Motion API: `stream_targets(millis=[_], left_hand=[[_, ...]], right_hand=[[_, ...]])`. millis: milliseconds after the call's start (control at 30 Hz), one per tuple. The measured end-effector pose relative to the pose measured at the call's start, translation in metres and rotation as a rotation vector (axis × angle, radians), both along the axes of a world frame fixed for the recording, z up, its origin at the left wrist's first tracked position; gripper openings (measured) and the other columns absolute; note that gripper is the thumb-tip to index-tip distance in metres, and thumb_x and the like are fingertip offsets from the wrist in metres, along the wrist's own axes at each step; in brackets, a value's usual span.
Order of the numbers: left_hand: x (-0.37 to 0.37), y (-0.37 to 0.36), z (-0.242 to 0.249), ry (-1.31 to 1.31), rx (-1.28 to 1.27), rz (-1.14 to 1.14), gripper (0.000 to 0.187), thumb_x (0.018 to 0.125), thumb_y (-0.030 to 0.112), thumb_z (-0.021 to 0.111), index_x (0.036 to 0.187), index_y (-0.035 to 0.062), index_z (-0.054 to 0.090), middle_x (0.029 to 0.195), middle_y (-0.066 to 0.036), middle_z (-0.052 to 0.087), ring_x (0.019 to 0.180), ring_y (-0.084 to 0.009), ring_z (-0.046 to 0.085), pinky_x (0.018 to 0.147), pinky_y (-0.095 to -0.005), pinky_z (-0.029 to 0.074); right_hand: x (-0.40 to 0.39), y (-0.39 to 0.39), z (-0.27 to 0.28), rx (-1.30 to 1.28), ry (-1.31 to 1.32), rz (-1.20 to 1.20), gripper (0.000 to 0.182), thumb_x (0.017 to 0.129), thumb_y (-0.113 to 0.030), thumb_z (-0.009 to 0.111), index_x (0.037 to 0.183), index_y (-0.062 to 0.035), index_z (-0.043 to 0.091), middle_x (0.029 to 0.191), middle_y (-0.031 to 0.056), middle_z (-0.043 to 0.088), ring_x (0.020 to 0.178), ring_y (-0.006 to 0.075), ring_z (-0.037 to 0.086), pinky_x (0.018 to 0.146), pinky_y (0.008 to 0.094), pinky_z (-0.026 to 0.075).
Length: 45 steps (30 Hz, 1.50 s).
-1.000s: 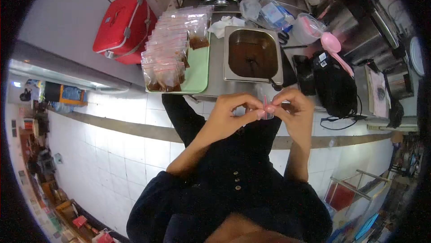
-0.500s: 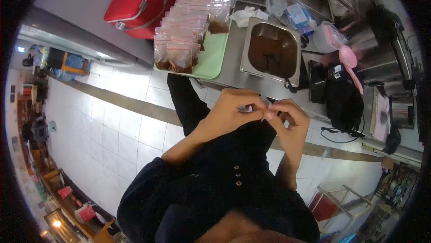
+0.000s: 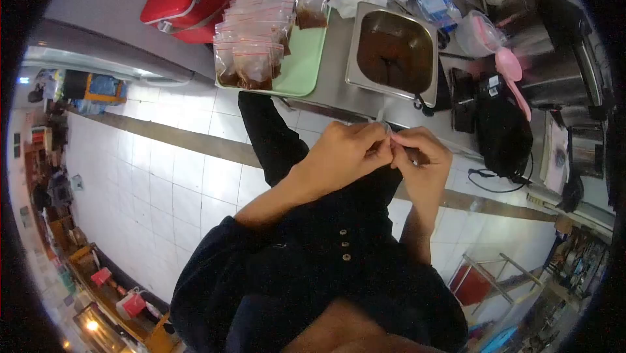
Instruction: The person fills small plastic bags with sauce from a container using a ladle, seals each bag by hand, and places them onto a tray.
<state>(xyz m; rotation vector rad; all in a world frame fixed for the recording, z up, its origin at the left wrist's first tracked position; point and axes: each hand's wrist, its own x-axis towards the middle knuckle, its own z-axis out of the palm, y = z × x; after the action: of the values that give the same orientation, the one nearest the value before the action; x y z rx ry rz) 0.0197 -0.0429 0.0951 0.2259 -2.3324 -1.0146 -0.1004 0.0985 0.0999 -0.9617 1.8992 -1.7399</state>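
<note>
In front of my waist, at the counter's front edge, both hands meet fingertip to fingertip. My left hand (image 3: 344, 155) is closed in a pinch on a small piece of clear plastic (image 3: 382, 116), mostly hidden by the fingers. My right hand (image 3: 424, 157) pinches the same plastic from the other side. Just beyond them stands a steel pan (image 3: 356, 69) of dark brown liquid, with a black-handled utensil (image 3: 424, 106) dipping in. To its left, a pale green tray (image 3: 305, 66) carries several zip bags (image 3: 254, 59) with brown contents.
A red cooler box (image 3: 189, 1) stands behind the tray. Crumpled white tissue (image 3: 355, 1) lies behind the pan. Right of the pan are a clear plastic tub (image 3: 479, 35), a pink ladle (image 3: 512, 69), a dark phone-like slab (image 3: 463, 100) and a black bag (image 3: 501, 128).
My fingers have shifted slightly around the plastic, and a bit of it now shows above them. The view has tilted a little, so the counter sits higher in the picture.
</note>
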Motion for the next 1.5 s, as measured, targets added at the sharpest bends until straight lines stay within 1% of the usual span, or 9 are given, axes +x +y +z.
stream_targets(millis=[200, 367, 433, 533, 833, 1033, 1133, 1333, 1500], left_hand=[[0.001, -0.004, 0.022, 0.109, -0.036, 0.111, 0.017, 0.086, 0.018, 0.078, 0.093, 0.0069, 0.067, 0.085, -0.007, 0.067, 0.073, -0.0266, 0.067, 0.066, -0.0372, 0.052], [-0.007, -0.03, 0.015, 0.09, -0.056, -0.088, 0.016, 0.091, 0.019, 0.075, 0.102, 0.0079, 0.073, 0.093, -0.007, 0.071, 0.083, -0.0278, 0.068, 0.082, -0.0381, 0.051], [-0.002, -0.026, 0.014, -0.06, 0.257, -0.148, 0.018, 0.091, 0.015, 0.076, 0.106, 0.0042, 0.075, 0.095, -0.011, 0.074, 0.084, -0.0246, 0.071, 0.079, -0.0333, 0.055], [-0.002, -0.02, 0.028, -0.231, 0.551, -0.059, 0.022, 0.09, 0.015, 0.077, 0.108, 0.0031, 0.076, 0.093, -0.012, 0.074, 0.084, -0.0231, 0.071, 0.077, -0.0326, 0.055], [0.01, -0.019, 0.016, -0.118, -0.159, -0.151, 0.052, 0.078, 0.033, 0.086, 0.117, 0.0027, 0.07, 0.12, -0.014, 0.067, 0.109, -0.0315, 0.064, 0.097, -0.0448, 0.048], [0.027, -0.042, 0.019, -0.016, -0.052, -0.038, 0.047, 0.075, 0.028, 0.086, 0.114, 0.0065, 0.072, 0.11, -0.011, 0.072, 0.104, -0.0298, 0.067, 0.095, -0.042, 0.048], [0.039, -0.054, 0.018, 0.002, 0.044, 0.0, 0.046, 0.073, 0.024, 0.086, 0.113, 0.0058, 0.073, 0.109, -0.011, 0.074, 0.106, -0.0296, 0.068, 0.096, -0.0403, 0.048], [0.05, -0.057, 0.007, 0.03, 0.098, -0.002, 0.045, 0.072, 0.023, 0.086, 0.113, 0.0055, 0.074, 0.104, -0.01, 0.074, 0.092, -0.028, 0.065, 0.087, -0.038, 0.047], [0.054, -0.051, 0.009, 0.015, 0.266, -0.05, 0.05, 0.072, 0.021, 0.089, 0.116, 0.0038, 0.074, 0.107, -0.009, 0.074, 0.086, -0.0206, 0.063, 0.076, -0.0309, 0.049]], right_hand=[[-0.007, -0.005, 0.021, 0.073, 0.164, -0.088, 0.012, 0.085, 0.004, 0.076, 0.095, -0.0007, 0.075, 0.092, 0.0069, 0.07, 0.081, 0.0087, 0.067, 0.066, 0.0205, 0.053], [-0.012, -0.001, 0.023, 0.074, -0.097, 0.123, 0.011, 0.083, 0.003, 0.08, 0.09, -0.0009, 0.073, 0.092, 0.0074, 0.071, 0.078, 0.0103, 0.069, 0.065, 0.0222, 0.055], [-0.01, 0.0, 0.019, 0.004, -0.358, 0.101, 0.014, 0.08, 0.004, 0.082, 0.091, -0.0008, 0.074, 0.091, 0.0073, 0.071, 0.077, 0.01, 0.068, 0.064, 0.0226, 0.055], [-0.018, 0.006, 0.018, 0.049, -0.096, 0.301, 0.02, 0.078, 0.005, 0.083, 0.095, 0.0005, 0.075, 0.089, 0.0067, 0.07, 0.075, 0.0092, 0.068, 0.062, 0.0228, 0.054], [-0.016, -0.006, 0.02, 0.266, 0.301, 0.246, 0.029, 0.07, -0.004, 0.088, 0.097, -0.0022, 0.077, 0.09, 0.0072, 0.066, 0.071, 0.0177, 0.067, 0.064, 0.0313, 0.054], [-0.047, -0.023, 0.047, 0.202, 0.669, -0.145, 0.026, 0.08, -0.014, 0.084, 0.098, -0.0017, 0.07, 0.094, 0.0109, 0.064, 0.077, 0.0224, 0.067, 0.068, 0.0357, 0.053], [-0.066, -0.033, 0.046, 0.52, 0.55, -0.122, 0.026, 0.086, -0.015, 0.079, 0.104, -0.0021, 0.066, 0.099, 0.0159, 0.065, 0.085, 0.0285, 0.069, 0.072, 0.0409, 0.054], [-0.121, -0.06, 0.025, 0.54, 0.956, -0.014, 0.018, 0.094, -0.012, 0.066, 0.107, -0.0007, 0.067, 0.099, 0.0223, 0.068, 0.09, 0.0435, 0.068, 0.08, 0.0497, 0.054], [-0.171, -0.1, 0.031, 0.64, 1.081, 0.342, 0.015, 0.091, -0.005, 0.062, 0.102, 0.0012, 0.07, 0.099, 0.0209, 0.07, 0.094, 0.0417, 0.067, 0.084, 0.0487, 0.053]])
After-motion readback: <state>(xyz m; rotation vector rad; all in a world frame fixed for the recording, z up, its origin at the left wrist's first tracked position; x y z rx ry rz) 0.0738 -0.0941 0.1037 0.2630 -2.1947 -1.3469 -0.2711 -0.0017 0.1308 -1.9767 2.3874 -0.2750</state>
